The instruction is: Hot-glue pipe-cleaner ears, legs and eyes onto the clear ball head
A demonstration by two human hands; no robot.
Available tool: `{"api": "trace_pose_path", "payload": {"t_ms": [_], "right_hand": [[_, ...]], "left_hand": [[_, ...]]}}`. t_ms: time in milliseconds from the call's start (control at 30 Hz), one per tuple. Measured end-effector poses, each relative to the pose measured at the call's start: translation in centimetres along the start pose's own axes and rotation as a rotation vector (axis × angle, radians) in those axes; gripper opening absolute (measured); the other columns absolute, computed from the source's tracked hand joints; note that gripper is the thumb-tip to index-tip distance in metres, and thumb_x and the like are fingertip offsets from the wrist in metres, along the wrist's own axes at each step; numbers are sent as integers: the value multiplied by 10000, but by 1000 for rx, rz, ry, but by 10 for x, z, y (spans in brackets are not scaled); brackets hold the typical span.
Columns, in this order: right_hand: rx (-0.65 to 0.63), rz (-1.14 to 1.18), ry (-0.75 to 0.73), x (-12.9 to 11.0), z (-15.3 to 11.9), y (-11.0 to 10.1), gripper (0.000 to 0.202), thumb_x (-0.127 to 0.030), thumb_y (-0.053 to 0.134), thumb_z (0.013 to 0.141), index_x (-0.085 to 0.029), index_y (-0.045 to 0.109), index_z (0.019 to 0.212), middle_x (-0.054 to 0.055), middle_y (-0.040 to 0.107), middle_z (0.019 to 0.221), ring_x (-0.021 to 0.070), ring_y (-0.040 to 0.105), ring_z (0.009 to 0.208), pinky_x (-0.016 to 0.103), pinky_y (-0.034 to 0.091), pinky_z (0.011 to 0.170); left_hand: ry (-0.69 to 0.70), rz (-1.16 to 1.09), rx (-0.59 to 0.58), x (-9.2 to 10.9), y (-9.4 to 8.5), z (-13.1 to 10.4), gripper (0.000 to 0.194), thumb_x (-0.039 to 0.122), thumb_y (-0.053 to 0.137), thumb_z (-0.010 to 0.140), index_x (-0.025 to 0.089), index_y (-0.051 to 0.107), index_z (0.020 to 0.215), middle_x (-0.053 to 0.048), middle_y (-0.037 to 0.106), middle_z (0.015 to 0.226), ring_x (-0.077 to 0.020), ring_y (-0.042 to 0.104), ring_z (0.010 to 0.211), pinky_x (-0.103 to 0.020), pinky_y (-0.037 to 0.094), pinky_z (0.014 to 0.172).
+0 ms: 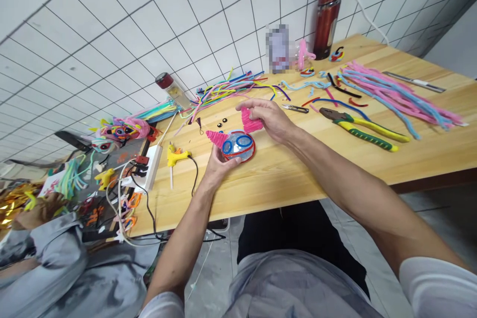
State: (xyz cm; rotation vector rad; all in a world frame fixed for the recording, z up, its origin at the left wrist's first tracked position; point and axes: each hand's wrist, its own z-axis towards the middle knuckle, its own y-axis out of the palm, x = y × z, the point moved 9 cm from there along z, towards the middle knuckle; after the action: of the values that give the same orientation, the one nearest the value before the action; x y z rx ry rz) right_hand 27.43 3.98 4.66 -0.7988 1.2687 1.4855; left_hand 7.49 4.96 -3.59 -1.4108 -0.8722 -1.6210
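My left hand (220, 166) is closed around the lower left side of a round clear case (238, 151) trimmed with red and blue pipe cleaner, two blue rings on its face. A pink pipe-cleaner triangle (216, 137) sticks out at the case's upper left. In my right hand (274, 119) a second pink pipe-cleaner triangle (252, 120) is pinched, close above the case's upper right; whether the two touch I cannot tell. Behind them on the table lie two small black beads (222, 122) and a dark tassel (199, 124).
Left of my hands are a yellow glue gun (177, 155) and a white power strip (151, 171) with cords. Pliers (363, 126), small snips (295, 108) and pipe cleaners (395, 92) lie rightward. A red thermos (328, 20) stands behind. A co-worker's sleeve (55, 238) is at left.
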Motion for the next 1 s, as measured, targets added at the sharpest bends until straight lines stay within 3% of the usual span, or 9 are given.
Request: {"api": "trace_pose_path", "payload": {"t_ms": [167,367,433,600,767,1000], "right_hand": [[-73,87,86,4,-3,7,139,-209,729,660,-175,713,794,-44,599,609,91,478,533,214,370,520],[-159,100,156,3,-7,15,367,-324,938,616,-155,744,878,60,798,815,124,670,629,225,503,591],[-139,76,140,2,-6,13,379,-328,954,615,-152,751,881,59,799,814,122,668,619,223,499,567],[8,-30,34,-1,-1,-4,248,-327,900,691,-162,737,777,-40,639,617,65,485,501,193,353,432],[67,-190,25,-2,1,-15,187,-297,868,737,-178,734,789,-17,671,644,100,569,559,199,402,454],[84,-267,-2,-8,0,-17,112,-246,813,776,-187,718,776,-21,652,615,104,560,552,201,399,460]], "left_hand": [[6,-8,-22,4,4,0,857,421,1039,613,220,610,1327,-115,724,1401,-312,684,1328,-421,542,1141],[14,43,-23,3,3,0,886,483,1023,631,220,588,1357,-125,722,1385,-328,693,1307,-451,545,1129],[11,48,-22,3,3,-1,897,497,1024,624,218,589,1358,-129,725,1381,-331,694,1304,-455,546,1131],[7,50,-9,3,2,-1,876,508,1024,621,215,599,1330,-135,722,1382,-334,692,1310,-465,540,1142],[-4,42,7,3,1,-1,869,491,1041,589,215,609,1291,-129,739,1349,-333,706,1284,-468,558,1131],[1,33,7,5,2,-1,884,488,1045,579,211,609,1297,-139,723,1379,-341,687,1317,-477,549,1146]]}}
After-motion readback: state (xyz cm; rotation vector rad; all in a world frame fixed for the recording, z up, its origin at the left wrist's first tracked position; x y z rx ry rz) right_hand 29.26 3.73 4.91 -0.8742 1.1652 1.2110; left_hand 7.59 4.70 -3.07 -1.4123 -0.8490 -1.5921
